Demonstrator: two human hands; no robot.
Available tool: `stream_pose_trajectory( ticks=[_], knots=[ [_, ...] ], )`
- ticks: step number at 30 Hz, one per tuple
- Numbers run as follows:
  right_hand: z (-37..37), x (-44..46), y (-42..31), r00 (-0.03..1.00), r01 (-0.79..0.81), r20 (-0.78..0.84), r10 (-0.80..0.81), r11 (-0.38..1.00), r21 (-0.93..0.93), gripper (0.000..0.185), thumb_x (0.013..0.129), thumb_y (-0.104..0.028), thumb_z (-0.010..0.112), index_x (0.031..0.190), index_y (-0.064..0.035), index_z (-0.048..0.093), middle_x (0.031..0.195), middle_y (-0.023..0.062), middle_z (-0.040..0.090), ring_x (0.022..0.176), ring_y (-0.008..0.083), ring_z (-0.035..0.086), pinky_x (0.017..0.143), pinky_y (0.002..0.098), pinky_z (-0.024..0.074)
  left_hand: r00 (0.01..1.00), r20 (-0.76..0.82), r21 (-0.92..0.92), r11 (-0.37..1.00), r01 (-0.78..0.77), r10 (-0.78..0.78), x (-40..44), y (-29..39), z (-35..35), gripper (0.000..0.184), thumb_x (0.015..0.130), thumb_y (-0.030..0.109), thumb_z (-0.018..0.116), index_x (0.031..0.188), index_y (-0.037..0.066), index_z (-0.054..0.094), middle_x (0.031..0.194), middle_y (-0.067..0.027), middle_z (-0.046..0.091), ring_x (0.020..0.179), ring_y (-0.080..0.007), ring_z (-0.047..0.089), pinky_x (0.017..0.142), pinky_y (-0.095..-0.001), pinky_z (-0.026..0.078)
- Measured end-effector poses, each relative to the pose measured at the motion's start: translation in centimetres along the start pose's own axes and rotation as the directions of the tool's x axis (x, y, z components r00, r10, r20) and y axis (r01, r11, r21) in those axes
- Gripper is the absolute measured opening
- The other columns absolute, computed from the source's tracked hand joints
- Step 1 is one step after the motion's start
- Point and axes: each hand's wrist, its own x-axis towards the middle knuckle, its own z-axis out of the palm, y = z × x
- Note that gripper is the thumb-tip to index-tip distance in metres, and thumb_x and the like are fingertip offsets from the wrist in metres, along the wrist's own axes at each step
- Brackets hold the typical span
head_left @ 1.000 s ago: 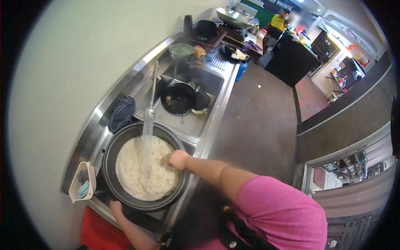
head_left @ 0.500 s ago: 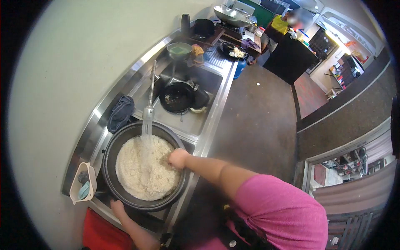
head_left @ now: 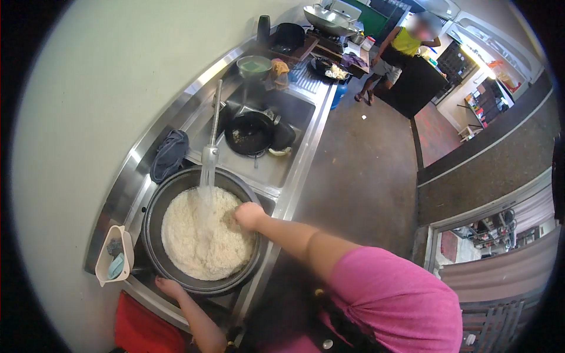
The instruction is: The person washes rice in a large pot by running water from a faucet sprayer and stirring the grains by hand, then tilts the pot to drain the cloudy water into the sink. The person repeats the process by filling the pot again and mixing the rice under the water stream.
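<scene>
Rice [head_left: 203, 247] fills much of a large dark pot [head_left: 154, 235] that stands over the near sink basin. Water runs onto it from a faucet [head_left: 210, 154] with a coiled metal neck. My right hand [head_left: 249, 216] is at the rice's right side, its fingertips hidden in or against the grains, so its grip is unclear. At the pot's lower left rim is my left hand [head_left: 169, 286], with its fingers mostly hidden against the outside of the pot.
A black pan [head_left: 248, 133] lies in the far basin. Beside the pot are a dark cloth [head_left: 169, 156] and a beige caddy [head_left: 105, 259] with scrubbers. A green bowl [head_left: 254, 66], a wok [head_left: 329, 22] and a food pan [head_left: 321, 67] stand farther back. Another person [head_left: 406, 44] stands near a black counter [head_left: 406, 88].
The other person in the yellow top has come out from behind the black counter, nearer and more fully in view. My hands have stayed at the pot, with the water still running.
</scene>
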Motion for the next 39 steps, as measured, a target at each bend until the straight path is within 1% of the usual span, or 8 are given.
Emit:
stream_pose_trajectory(
  ticks=[6,12,16,25,28,35,37,39],
  knots=[
    [1.2,3.3,-0.7,0.996,-0.001,0.091,-0.006,0.997,0.079,0.026,0.080,-0.023,0.056,0.087,-0.0046,0.073,0.096,0.0195,0.070,0.094,0.0328,0.069,0.085,0.0441,0.0542,0.984,0.035,0.175,0.968,-0.178,0.175,-1.0,2.1,0.1,0.052,0.100,0.037,0.050,0.123,-0.009,0.055,0.124,-0.0281,0.058,0.113,-0.0419,0.056,0.097,-0.0463,0.044],
    [9.4,8.6,-1.5,0.974,-0.179,-0.120,0.191,0.979,0.098,0.083,0.081,-0.050,0.064,0.149,-0.0101,0.038,0.143,0.0292,0.043,0.139,0.0406,0.034,0.115,0.0439,0.0301,0.992,0.013,0.313,0.942,-0.124,0.126,-2.5,3.9,-0.6,0.055,0.098,0.038,0.051,0.130,-0.007,0.049,0.129,-0.0276,0.055,0.121,-0.0414,0.052,0.103,-0.0462,0.039],
    [9.9,10.4,-6.8,0.958,-0.277,0.130,0.255,0.939,0.203,0.095,0.079,-0.067,0.060,0.153,-0.0152,0.031,0.154,0.0244,0.031,0.144,0.0456,0.022,0.120,0.0503,0.0126,0.983,-0.035,0.370,0.916,-0.157,0.183,-3.2,5.3,-0.7,0.053,0.096,0.040,0.053,0.127,-0.004,0.052,0.121,-0.0273,0.060,0.112,-0.0440,0.057,0.095,-0.0475,0.044],
    [8.3,5.0,-9.8,0.892,0.385,0.254,-0.374,0.923,0.005,0.091,0.069,-0.065,0.072,0.143,-0.0169,0.049,0.139,0.0233,0.050,0.135,0.0400,0.040,0.111,0.0489,0.0344,0.988,-0.041,0.370,0.921,-0.124,0.150,-3.4,6.9,-1.0,0.048,0.098,0.035,0.052,0.124,-0.005,0.053,0.119,-0.0258,0.060,0.109,-0.0429,0.058,0.093,-0.0468,0.046],
    [10.0,10.8,-5.0,0.753,0.149,0.651,-0.093,0.988,-0.032,0.073,0.070,-0.058,0.074,0.131,-0.0195,0.060,0.131,0.0174,0.059,0.127,0.0341,0.051,0.105,0.0489,0.0406,0.989,-0.029,0.380,0.917,-0.120,0.142,-2.9,6.5,-0.9,0.046,0.098,0.033,0.052,0.123,-0.006,0.053,0.119,-0.0265,0.060,0.108,-0.0432,0.058,0.092,-0.0481,0.046],
    [16.4,16.6,-6.4,0.806,0.379,0.562,-0.184,0.890,-0.253,0.056,0.066,-0.050,0.076,0.109,-0.0145,0.072,0.111,0.0092,0.069,0.115,0.0212,0.060,0.097,0.0417,0.0481,0.971,-0.053,0.472,0.863,-0.181,0.233,-2.5,5.8,0.3,0.046,0.098,0.032,0.052,0.124,-0.007,0.052,0.119,-0.0276,0.060,0.109,-0.0438,0.057,0.093,-0.0486,0.046],
    [17.5,16.9,-7.8,0.536,0.676,0.781,-0.321,0.717,-0.169,0.049,0.080,-0.048,0.068,0.119,-0.0168,0.069,0.126,0.0117,0.063,0.120,0.0319,0.056,0.100,0.0468,0.0429,0.972,-0.054,0.471,0.864,-0.176,0.227,-2.4,6.0,0.2,0.046,0.098,0.031,0.053,0.124,-0.007,0.052,0.118,-0.0278,0.060,0.109,-0.0439,0.057,0.093,-0.0483,0.046],
    [13.7,11.5,-9.3,0.696,0.579,0.648,-0.309,0.775,-0.253,0.058,0.073,-0.052,0.072,0.118,-0.0154,0.069,0.127,0.0122,0.062,0.121,0.0282,0.055,0.104,0.0434,0.0408,0.988,-0.008,0.434,0.891,-0.136,0.154,-2.2,6.2,0.2,0.046,0.098,0.031,0.053,0.124,-0.007,0.052,0.119,-0.0283,0.059,0.110,-0.0442,0.057,0.094,-0.0476,0.045]
  ],
)
